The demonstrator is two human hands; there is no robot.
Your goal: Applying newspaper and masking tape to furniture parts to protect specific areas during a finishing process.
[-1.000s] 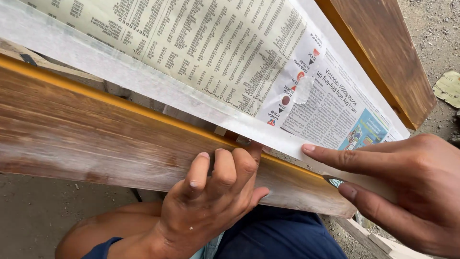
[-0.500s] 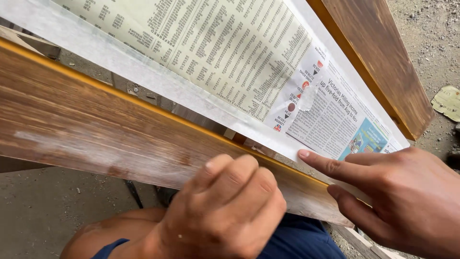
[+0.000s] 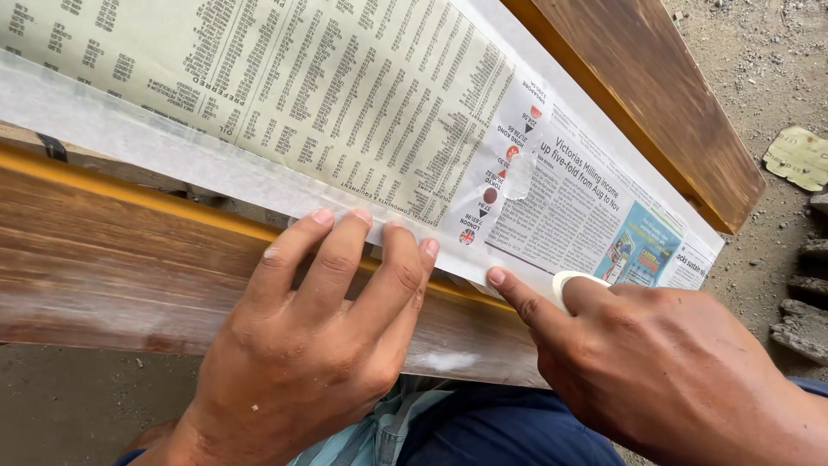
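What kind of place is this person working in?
Probably an outdoor or rough workshop spot for wood finishing. The ground is bare dirt, a worn wooden board has newspaper taped along it, and both hands press the tape down.

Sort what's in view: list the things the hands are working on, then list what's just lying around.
In hand:
- left hand, fingertips pressing the masking tape
- right hand, index finger on the tape edge, a tape roll in its grip
- newspaper
- wooden frame

Lying about:
- paper scrap on the ground
- broken grey pieces at the right edge
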